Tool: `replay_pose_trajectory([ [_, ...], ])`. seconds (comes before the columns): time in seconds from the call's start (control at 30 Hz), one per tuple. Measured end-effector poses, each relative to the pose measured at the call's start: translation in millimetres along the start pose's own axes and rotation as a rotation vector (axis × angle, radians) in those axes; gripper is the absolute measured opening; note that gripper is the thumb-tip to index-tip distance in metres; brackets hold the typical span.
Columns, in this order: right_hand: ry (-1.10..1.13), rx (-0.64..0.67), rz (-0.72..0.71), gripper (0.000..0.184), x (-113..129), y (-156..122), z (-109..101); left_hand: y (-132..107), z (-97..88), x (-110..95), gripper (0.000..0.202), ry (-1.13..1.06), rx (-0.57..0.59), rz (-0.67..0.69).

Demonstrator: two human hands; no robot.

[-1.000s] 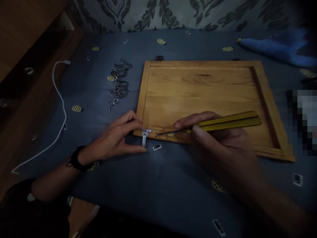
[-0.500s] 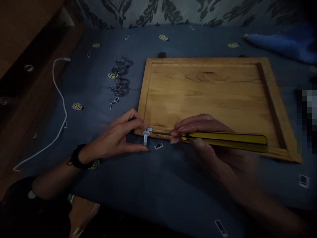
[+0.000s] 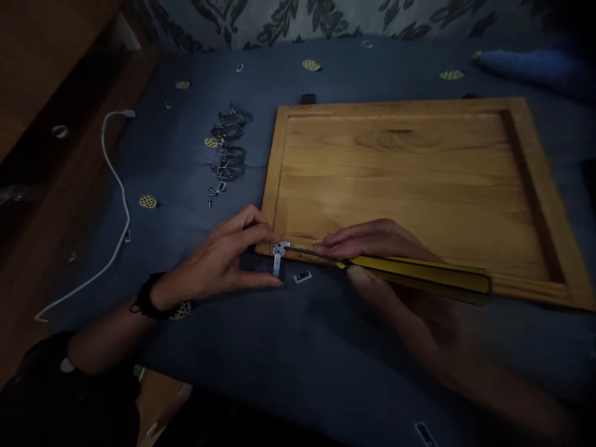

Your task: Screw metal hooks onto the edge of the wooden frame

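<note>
Over blue cloth (image 3: 288,347), left hand (image 3: 209,261) pinches bracket (image 3: 278,256) with spread grip while right hand (image 3: 405,310) clasps screwdriver (image 3: 428,275), which, slanting low, could skid.

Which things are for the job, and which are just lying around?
For the job:
screwdriver, in the right hand
bracket, at the left hand
board
metal pieces and screws, probably

Just lying around, it seems:
white cable
blue thing, too dark to tell what

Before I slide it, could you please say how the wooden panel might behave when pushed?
The wooden panel probably stays stiff, given its raised frame. Lying flat and wide, it seems unlikely to tip. The creased cloth beneath might drag along.
</note>
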State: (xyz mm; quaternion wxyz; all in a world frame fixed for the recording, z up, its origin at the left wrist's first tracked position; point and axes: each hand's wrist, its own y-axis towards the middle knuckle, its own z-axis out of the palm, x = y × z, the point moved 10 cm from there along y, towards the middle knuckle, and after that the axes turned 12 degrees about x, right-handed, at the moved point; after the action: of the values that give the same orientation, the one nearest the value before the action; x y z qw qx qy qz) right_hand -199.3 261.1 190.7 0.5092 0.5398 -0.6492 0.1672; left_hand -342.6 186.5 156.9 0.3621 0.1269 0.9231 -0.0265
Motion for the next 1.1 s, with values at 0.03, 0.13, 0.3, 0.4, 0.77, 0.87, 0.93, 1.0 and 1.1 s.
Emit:
replay_pose_trajectory([
  [0.03, -0.001, -0.002, 0.005, 0.017, -0.5, -1.1, -0.3, 0.1, -0.2, 0.0, 0.044, -0.003, -0.003, 0.002],
  [0.13, 0.015, 0.005, 0.022, 0.016, -3.8, -3.8, 1.0, 0.3, -0.1, 1.2, 0.044, -0.013, 0.000, -0.004],
  [0.3, 0.010, 0.027, 0.014, 0.016, -4.2, -6.0, 3.1, 0.3, -0.4, 1.9, 0.044, -0.006, -0.002, -0.007],
  [0.4, 0.015, 0.019, 0.004, 0.017, -3.8, -6.8, 3.5, 0.5, -1.4, 1.0, 0.043, 0.004, -0.011, 0.006],
  [0.77, 0.043, 0.021, 0.010, 0.018, -9.3, -6.2, 1.7, 0.5, -3.0, -1.6, 0.043, 0.009, -0.021, 0.019],
  [0.87, 0.057, 0.020, 0.011, 0.019, -10.2, -6.8, 2.0, 0.4, -2.1, -0.5, 0.044, 0.013, -0.011, 0.012],
  [0.93, 0.067, 0.017, 0.001, 0.020, -9.3, -7.1, 2.6, 0.2, -2.0, -0.1, 0.044, 0.016, -0.009, 0.010],
  [1.0, 0.075, 0.016, -0.002, 0.020, -8.7, -7.2, 3.1, -0.2, -1.9, -0.2, 0.044, 0.015, -0.009, 0.012],
  [1.1, 0.084, 0.026, 0.015, 0.020, -9.7, -6.9, 3.7, -0.9, -1.4, 0.6, 0.043, 0.010, -0.009, 0.007],
])
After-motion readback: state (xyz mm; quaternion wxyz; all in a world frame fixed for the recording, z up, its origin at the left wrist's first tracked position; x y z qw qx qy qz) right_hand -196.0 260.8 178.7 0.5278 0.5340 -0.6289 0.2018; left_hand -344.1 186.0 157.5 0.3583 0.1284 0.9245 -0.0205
